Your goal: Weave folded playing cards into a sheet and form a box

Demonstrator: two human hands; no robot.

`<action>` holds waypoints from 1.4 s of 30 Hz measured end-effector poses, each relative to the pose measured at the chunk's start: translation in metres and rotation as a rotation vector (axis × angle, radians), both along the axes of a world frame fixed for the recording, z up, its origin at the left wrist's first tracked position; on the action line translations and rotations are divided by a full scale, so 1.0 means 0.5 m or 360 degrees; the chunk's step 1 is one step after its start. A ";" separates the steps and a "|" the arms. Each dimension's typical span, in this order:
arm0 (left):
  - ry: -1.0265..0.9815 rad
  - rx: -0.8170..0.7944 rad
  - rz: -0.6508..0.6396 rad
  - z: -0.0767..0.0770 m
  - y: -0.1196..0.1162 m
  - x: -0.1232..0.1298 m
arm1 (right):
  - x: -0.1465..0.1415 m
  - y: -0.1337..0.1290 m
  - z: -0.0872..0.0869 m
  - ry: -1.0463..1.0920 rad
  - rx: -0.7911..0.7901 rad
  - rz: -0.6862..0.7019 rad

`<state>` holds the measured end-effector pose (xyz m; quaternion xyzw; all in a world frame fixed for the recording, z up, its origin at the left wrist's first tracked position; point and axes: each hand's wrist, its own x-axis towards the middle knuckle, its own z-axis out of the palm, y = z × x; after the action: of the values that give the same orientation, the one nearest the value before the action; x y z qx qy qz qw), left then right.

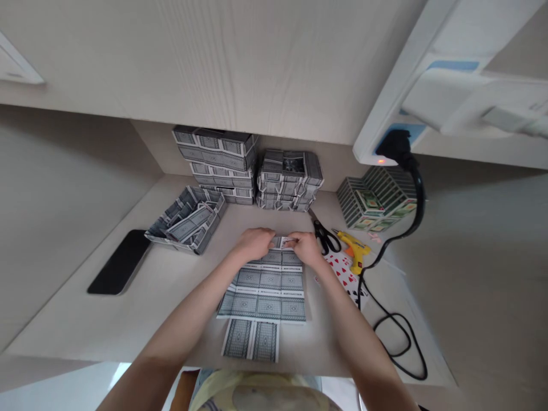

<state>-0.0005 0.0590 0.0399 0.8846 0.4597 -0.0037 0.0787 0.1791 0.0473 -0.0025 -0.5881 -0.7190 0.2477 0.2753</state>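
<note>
A sheet of joined playing cards [269,279], backs up with grey patterns, lies on the desk before me. Two cards [252,339] stick out from its near edge. At the far edge, my left hand [257,244] grips the left part of the card sheet with its fingers curled. My right hand [305,246] pinches the same far edge a short way to the right, where a light card strip shows between the hands. Beside my right hand lie black scissors [327,237], a yellow glue gun [358,251] and loose face-up cards [342,274].
Boxes made of cards [222,151] and another stack [289,180] stand at the back. An open card tray [188,220] and a black phone [120,262] are on the left. Card packs [377,197] sit at the back right; a black cable [417,228] hangs from a power strip [372,142].
</note>
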 end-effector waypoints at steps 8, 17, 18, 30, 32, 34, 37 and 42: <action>-0.0006 -0.0039 0.0011 0.003 -0.002 0.005 | -0.011 -0.012 0.014 -0.0215 -0.0060 -0.0049; 0.0008 0.0013 0.0048 0.006 -0.010 0.010 | -0.105 -0.092 0.032 -0.0356 -0.0188 -0.0516; 0.0009 0.0004 0.0052 0.006 -0.010 0.010 | -0.116 -0.101 0.032 -0.0299 -0.0190 -0.0510; -0.0063 -0.0055 -0.0068 0.017 -0.019 0.007 | -0.161 -0.105 0.039 0.0063 -0.0173 -0.0460; -0.0076 -0.0065 -0.0074 0.022 -0.022 0.006 | -0.157 -0.105 0.041 0.0085 -0.0173 -0.0429; -0.0076 -0.0085 -0.0074 0.026 -0.025 0.005 | -0.148 -0.102 0.041 0.0105 -0.0178 -0.0366; -0.0069 -0.0110 -0.0080 0.028 -0.026 0.004 | -0.130 -0.094 0.037 0.0130 -0.0172 -0.0289; -0.0044 -0.0073 -0.0037 0.016 -0.021 0.005 | -0.091 -0.078 0.018 0.0211 -0.0139 -0.0191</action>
<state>0.0021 0.0485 0.0480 0.8878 0.4479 -0.0029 0.1052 0.1337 0.0084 0.0066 -0.6237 -0.6513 0.3004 0.3107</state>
